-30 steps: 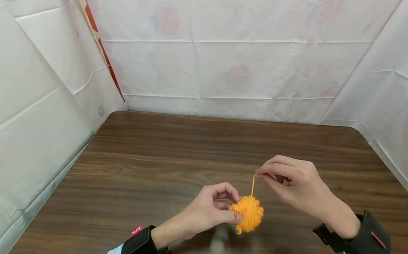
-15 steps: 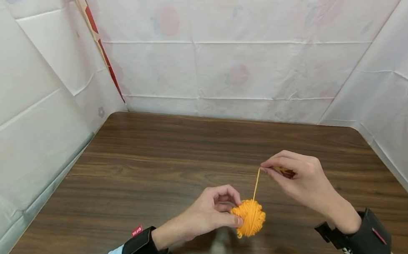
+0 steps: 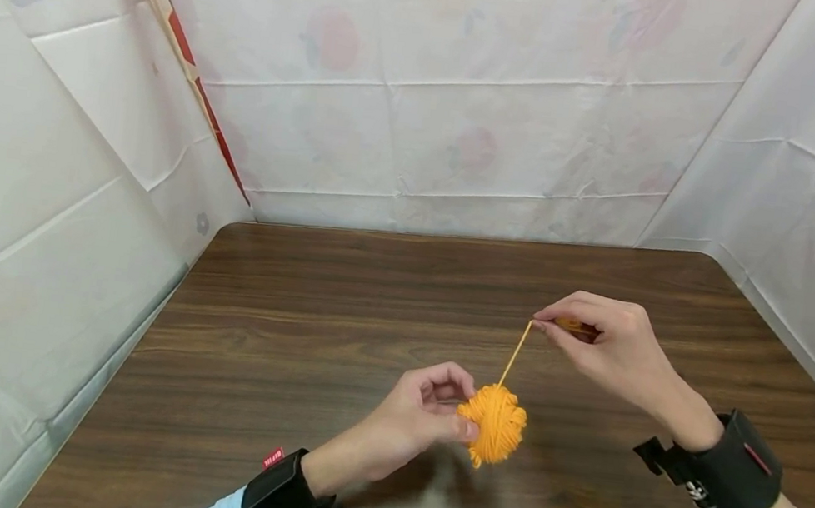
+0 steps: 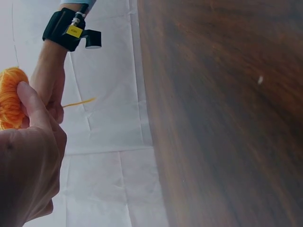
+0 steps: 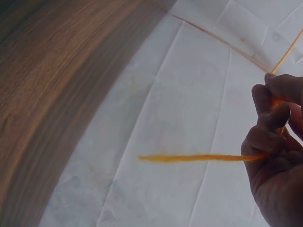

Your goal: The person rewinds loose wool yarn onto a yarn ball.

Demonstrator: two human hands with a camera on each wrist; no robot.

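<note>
Yarn ball (image 3: 492, 423): orange, small and loosely wound, held just above the counter (image 3: 293, 333), at the fingertips of the left hand's grip and below and left of the right hand's grip.
Left hand (image 3: 413, 416): grip closed on the ball, thumb on its near side and fingers curled over its top; the left wrist view shows the thumb lying flat against the wool.
Right hand (image 3: 608, 348): grip narrow, thumb and forefinger pinching the strand; the other fingers are curled in behind.
Strand (image 3: 514, 352): runs straight and taut from the top of the ball up to the right-hand pinch.
Loose end (image 5: 199, 157): sticks out level past the right-hand fingers in the right wrist view; its full length is not measurable.
Loose loop: a short loop hangs under the ball, below the left grip.
Step in hand, as judged: drawing yarn off the ball.
Advice, left grip: hold lightly enough for wraps to slip free, firmly enough that the ball does not roll out.
Advice, right grip: pull in line with the strand, evenly, without jerks.
Risk, as judged: a hard tug may drag several wraps off together and tangle them.
Surroundings: white creased sheeting (image 3: 467, 127) stands behind and at both sides of the counter.
Wrists: black straps on both, pale blue sleeves behind them.
</note>
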